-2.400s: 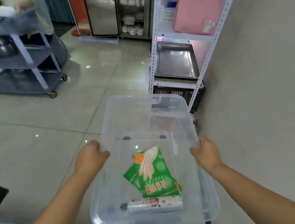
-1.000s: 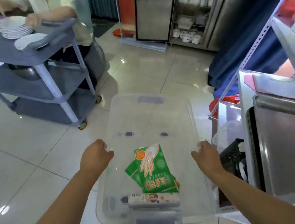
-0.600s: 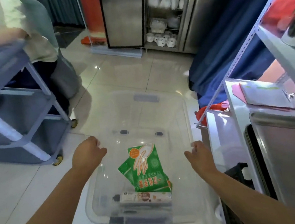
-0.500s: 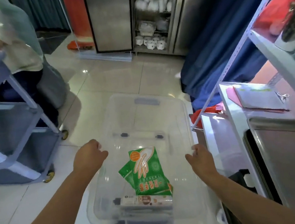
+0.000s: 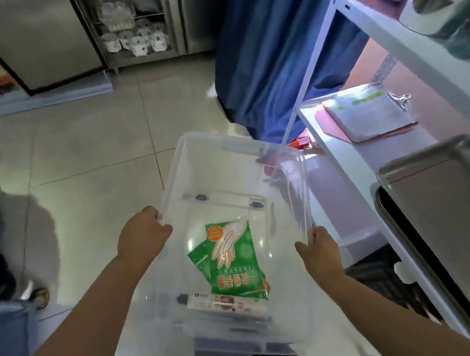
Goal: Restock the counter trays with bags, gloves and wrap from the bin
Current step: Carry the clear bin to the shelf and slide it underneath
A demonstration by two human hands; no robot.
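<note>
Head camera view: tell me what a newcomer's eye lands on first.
The clear plastic bin at centre, held by its side rims with the left hand and right hand. Inside it, a bright green glove packet with a white roll box lying at its near end. To the right, a white shelf carries a metal tray.

Clear glossy plastic bin (image 5: 298,187), glossy floor tiles (image 5: 96,143), brushed metal tray (image 5: 455,207)
</note>
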